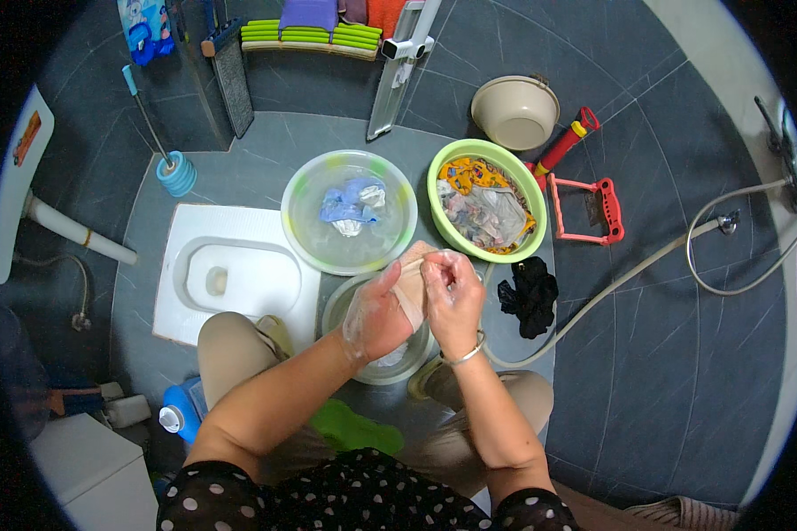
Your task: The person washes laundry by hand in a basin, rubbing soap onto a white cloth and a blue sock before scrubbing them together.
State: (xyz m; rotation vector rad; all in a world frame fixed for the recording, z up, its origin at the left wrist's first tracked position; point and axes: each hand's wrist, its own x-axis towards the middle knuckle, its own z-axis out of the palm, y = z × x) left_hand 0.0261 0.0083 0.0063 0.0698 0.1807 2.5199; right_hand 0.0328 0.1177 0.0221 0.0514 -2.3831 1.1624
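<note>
Both hands are raised over a translucent basin (335, 320) of water on the floor between my knees. A thin, wet beige cloth (407, 288), perhaps a small garment, is stretched between them. My left hand (376, 311), covered in suds to the wrist, holds the cloth with its fingers partly hidden behind it. My right hand (454, 296), wearing a bracelet, pinches the cloth's edge with curled, soapy fingers. Just beyond, a larger clear basin (305, 234) holds water with a blue and white cloth (352, 203) in it.
A green basin (436, 199) of patterned clothes stands at the far right, near a black cloth (530, 296) and a shower hose (602, 288). The squat toilet (239, 226) lies left, a blue bottle (181, 411) near my left knee. An empty beige basin (515, 112) leans against the wall.
</note>
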